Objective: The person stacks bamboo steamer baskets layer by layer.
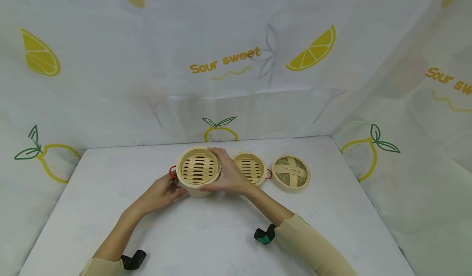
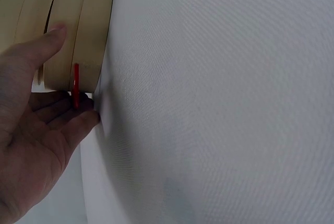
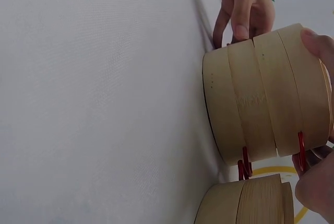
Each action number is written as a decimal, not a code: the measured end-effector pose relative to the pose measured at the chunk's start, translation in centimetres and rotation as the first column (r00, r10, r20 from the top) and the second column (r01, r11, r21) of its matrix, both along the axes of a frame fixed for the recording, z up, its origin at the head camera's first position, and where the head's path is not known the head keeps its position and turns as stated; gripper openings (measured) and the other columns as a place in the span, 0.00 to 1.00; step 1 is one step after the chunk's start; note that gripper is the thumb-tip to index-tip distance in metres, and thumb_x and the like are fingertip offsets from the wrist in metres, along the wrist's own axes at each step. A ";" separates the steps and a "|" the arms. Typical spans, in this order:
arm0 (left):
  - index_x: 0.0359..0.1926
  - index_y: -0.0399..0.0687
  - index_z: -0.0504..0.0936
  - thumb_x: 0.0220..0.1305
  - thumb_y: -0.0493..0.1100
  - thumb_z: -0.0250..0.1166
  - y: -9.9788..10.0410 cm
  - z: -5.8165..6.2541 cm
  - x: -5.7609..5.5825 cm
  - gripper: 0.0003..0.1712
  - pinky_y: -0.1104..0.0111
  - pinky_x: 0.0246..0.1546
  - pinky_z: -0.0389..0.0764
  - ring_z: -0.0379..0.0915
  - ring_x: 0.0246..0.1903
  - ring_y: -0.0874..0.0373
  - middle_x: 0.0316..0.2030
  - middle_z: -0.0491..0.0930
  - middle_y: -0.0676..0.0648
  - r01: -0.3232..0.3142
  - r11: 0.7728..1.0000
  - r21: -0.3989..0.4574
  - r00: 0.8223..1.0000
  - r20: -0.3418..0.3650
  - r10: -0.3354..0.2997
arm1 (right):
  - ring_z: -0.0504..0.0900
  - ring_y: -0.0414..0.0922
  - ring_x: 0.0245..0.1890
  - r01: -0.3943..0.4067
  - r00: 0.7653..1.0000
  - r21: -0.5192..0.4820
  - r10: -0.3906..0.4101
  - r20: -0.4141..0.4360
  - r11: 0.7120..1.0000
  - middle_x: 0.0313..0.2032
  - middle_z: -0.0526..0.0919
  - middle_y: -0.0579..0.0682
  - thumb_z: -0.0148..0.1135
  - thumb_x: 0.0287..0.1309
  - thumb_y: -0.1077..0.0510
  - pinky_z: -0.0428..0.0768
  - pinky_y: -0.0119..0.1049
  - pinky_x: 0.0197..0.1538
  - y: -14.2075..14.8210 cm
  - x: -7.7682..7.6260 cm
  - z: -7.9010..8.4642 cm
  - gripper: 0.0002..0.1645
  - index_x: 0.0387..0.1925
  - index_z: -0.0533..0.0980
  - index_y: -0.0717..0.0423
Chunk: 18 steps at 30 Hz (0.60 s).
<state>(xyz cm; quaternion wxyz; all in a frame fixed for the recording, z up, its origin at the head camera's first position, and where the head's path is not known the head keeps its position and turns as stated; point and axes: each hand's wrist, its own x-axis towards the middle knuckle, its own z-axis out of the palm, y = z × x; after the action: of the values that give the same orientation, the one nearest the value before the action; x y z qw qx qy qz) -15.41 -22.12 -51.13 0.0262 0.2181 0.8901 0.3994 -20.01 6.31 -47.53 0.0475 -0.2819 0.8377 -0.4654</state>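
A round bamboo steamer basket (image 1: 198, 167) with a slatted floor sits uppermost on a second steamer basket (image 3: 229, 98), which stands on the table. My right hand (image 1: 229, 176) grips the upper basket from its right, thumb on the near side and fingers round the far side. On the left, my left hand (image 1: 156, 196) holds the lower basket; in the left wrist view its thumb lies along the wall and its fingers (image 2: 81, 127) are by a red handle (image 2: 76, 85). A thin gap shows between the two baskets in the right wrist view.
Another slatted steamer basket (image 1: 249, 168) with a red handle (image 1: 269, 174) stands just right of the stack. Beyond it lies a round woven lid (image 1: 291, 173) with crossed bands. A white lemon-print cloth (image 1: 236, 91) rises behind the white table (image 1: 206, 243).
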 end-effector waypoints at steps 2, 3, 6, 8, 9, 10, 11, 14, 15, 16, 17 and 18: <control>0.75 0.33 0.70 0.71 0.43 0.75 0.0 0.0 0.0 0.39 0.40 0.70 0.79 0.77 0.70 0.37 0.68 0.80 0.35 -0.002 1.000 0.002 1.000 0.005 0.002 | 0.68 0.48 0.80 -0.004 1.000 0.006 0.003 0.005 1.000 0.78 0.67 0.49 0.93 0.38 0.44 0.69 0.52 0.84 -0.1 -0.1 0.0 0.73 0.82 0.60 0.48; 0.75 0.33 0.70 0.72 0.43 0.75 0.0 0.0 0.0 0.38 0.40 0.71 0.79 0.77 0.70 0.37 0.68 0.81 0.36 -0.002 1.000 0.003 1.000 0.005 0.002 | 0.68 0.48 0.80 -0.004 1.000 0.009 0.004 0.006 1.000 0.78 0.67 0.48 0.93 0.39 0.44 0.69 0.52 0.84 -0.1 -0.1 0.0 0.73 0.82 0.60 0.48; 0.75 0.32 0.70 0.72 0.42 0.74 -0.1 -0.1 0.0 0.38 0.40 0.71 0.78 0.77 0.71 0.37 0.67 0.81 0.35 0.003 1.000 0.013 1.000 0.003 -0.003 | 0.67 0.49 0.81 -0.007 1.000 0.013 0.007 0.011 1.000 0.78 0.67 0.49 0.93 0.39 0.44 0.68 0.53 0.84 -0.3 -0.2 0.0 0.73 0.82 0.60 0.48; 0.75 0.33 0.69 0.72 0.42 0.74 -0.1 -0.1 0.0 0.38 0.40 0.71 0.78 0.76 0.71 0.37 0.67 0.81 0.36 0.007 1.000 0.019 1.000 0.004 -0.007 | 0.67 0.49 0.81 -0.008 1.000 0.014 0.008 0.014 1.000 0.78 0.67 0.49 0.93 0.39 0.43 0.68 0.53 0.84 -0.3 -0.3 0.0 0.73 0.82 0.60 0.48; 0.75 0.33 0.69 0.72 0.42 0.74 -0.1 -0.1 0.0 0.38 0.40 0.72 0.78 0.76 0.71 0.37 0.67 0.81 0.36 0.008 1.000 0.020 1.000 0.003 -0.008 | 0.67 0.49 0.81 -0.008 1.000 0.016 0.008 0.014 1.000 0.78 0.67 0.49 0.92 0.39 0.43 0.68 0.54 0.84 -0.4 -0.4 0.0 0.72 0.82 0.60 0.48; 0.75 0.33 0.69 0.72 0.41 0.74 -0.1 -0.1 0.0 0.38 0.40 0.72 0.78 0.77 0.70 0.37 0.67 0.81 0.36 0.008 1.000 0.021 1.000 0.004 -0.008 | 0.67 0.49 0.81 -0.008 1.000 0.016 0.008 0.016 1.000 0.78 0.67 0.49 0.92 0.39 0.43 0.68 0.54 0.84 -0.4 -0.4 0.0 0.72 0.82 0.60 0.48; 0.75 0.33 0.69 0.72 0.41 0.74 -0.1 -0.1 0.1 0.38 0.41 0.72 0.78 0.77 0.70 0.38 0.67 0.81 0.36 0.007 1.000 0.022 1.000 0.007 -0.007 | 0.67 0.49 0.81 -0.007 1.000 0.017 0.007 0.016 1.000 0.78 0.67 0.49 0.92 0.39 0.43 0.68 0.54 0.84 -0.4 -0.4 -0.1 0.72 0.82 0.60 0.48; 0.75 0.33 0.69 0.72 0.41 0.74 -0.1 -0.1 0.1 0.38 0.41 0.71 0.78 0.77 0.69 0.41 0.66 0.82 0.38 0.001 1.000 0.020 1.000 0.007 -0.001 | 0.67 0.49 0.81 -0.008 1.000 0.020 0.008 0.017 1.000 0.78 0.68 0.48 0.92 0.39 0.43 0.68 0.53 0.84 -0.5 -0.5 -0.1 0.72 0.82 0.60 0.48; 0.75 0.34 0.70 0.71 0.41 0.75 -0.1 -0.1 0.1 0.38 0.42 0.71 0.79 0.77 0.68 0.43 0.65 0.82 0.38 0.000 1.000 0.020 1.000 0.007 0.000 | 0.67 0.49 0.81 -0.008 1.000 0.022 0.008 0.015 1.000 0.78 0.68 0.48 0.92 0.39 0.43 0.68 0.53 0.84 -0.5 -0.5 -0.1 0.72 0.82 0.61 0.47; 0.74 0.34 0.70 0.71 0.41 0.75 -0.1 -0.1 0.1 0.37 0.42 0.71 0.79 0.77 0.68 0.44 0.65 0.82 0.39 -0.001 1.000 0.021 1.000 0.010 0.001 | 0.67 0.48 0.81 -0.009 1.000 0.020 0.008 0.016 1.000 0.78 0.68 0.48 0.92 0.39 0.43 0.68 0.53 0.84 -0.5 -0.6 -0.1 0.72 0.82 0.61 0.47; 0.74 0.34 0.70 0.71 0.41 0.75 -0.1 -0.1 0.1 0.37 0.42 0.71 0.79 0.77 0.67 0.46 0.64 0.82 0.39 -0.002 1.000 0.023 1.000 0.012 0.002 | 0.67 0.48 0.81 -0.010 1.000 0.022 0.009 0.014 1.000 0.78 0.68 0.48 0.92 0.39 0.43 0.68 0.53 0.84 -0.5 -0.6 -0.1 0.72 0.82 0.61 0.47; 0.74 0.34 0.70 0.71 0.41 0.75 0.0 -0.1 0.1 0.37 0.43 0.70 0.80 0.77 0.66 0.47 0.64 0.83 0.40 -0.003 1.000 0.023 1.000 0.013 0.002 | 0.67 0.48 0.80 -0.010 1.000 0.023 0.010 0.013 1.000 0.77 0.68 0.48 0.93 0.39 0.43 0.68 0.53 0.84 -0.5 -0.6 -0.1 0.72 0.82 0.61 0.47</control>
<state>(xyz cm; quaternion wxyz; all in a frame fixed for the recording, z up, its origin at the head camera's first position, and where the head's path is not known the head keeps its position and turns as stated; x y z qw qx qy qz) -15.28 -22.17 -51.18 0.0290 0.2147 0.8854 0.4112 -20.63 5.82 -47.62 0.0582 -0.2826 0.8412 -0.4574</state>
